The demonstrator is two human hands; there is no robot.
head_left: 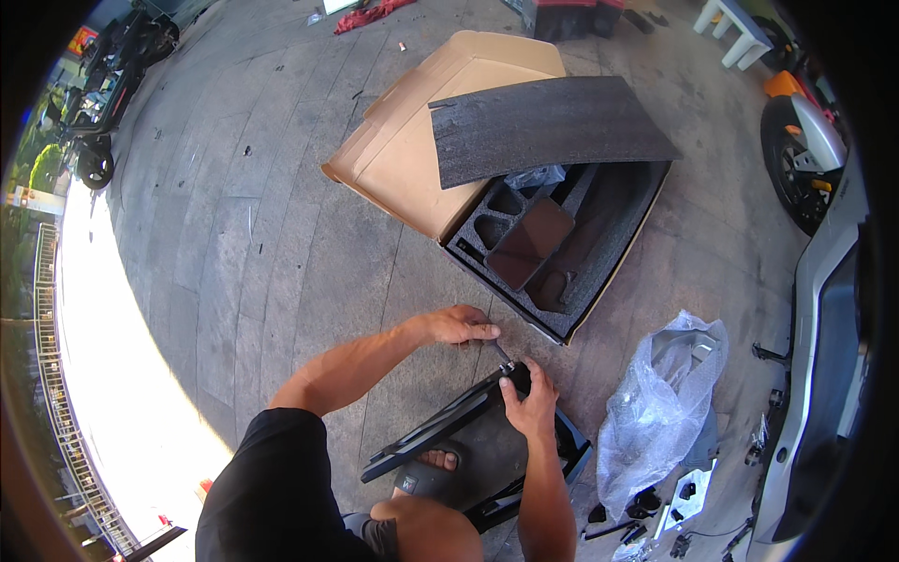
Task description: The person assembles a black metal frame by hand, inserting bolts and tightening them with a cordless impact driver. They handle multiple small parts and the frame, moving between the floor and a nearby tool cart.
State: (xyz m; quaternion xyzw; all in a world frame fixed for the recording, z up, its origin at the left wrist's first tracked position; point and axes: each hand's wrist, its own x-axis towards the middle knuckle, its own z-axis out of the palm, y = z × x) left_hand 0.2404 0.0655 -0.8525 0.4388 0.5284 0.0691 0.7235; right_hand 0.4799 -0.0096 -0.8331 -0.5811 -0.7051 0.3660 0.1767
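Observation:
A long black frame-like part point(440, 423) with raised edges lies slantwise in front of me, beside my sandalled foot. At its upper end sits a small shiny metal fitting point(508, 368). My right hand point(532, 398) is closed around that end, thumb and fingers on either side of the fitting. From the left, my left hand point(459, 325) pinches a thin metal rod point(502, 352) that slopes down to the fitting. Whether the rod is a hex key or a screwdriver is too small to tell.
Ahead lies an open cardboard box point(412, 131) with grey foam, a dark foam sheet point(552, 126) and a smoked panel point(531, 242). Bubble wrap point(655, 412) and small black parts point(644, 504) lie right. A silver vehicle point(805, 375) borders the right side.

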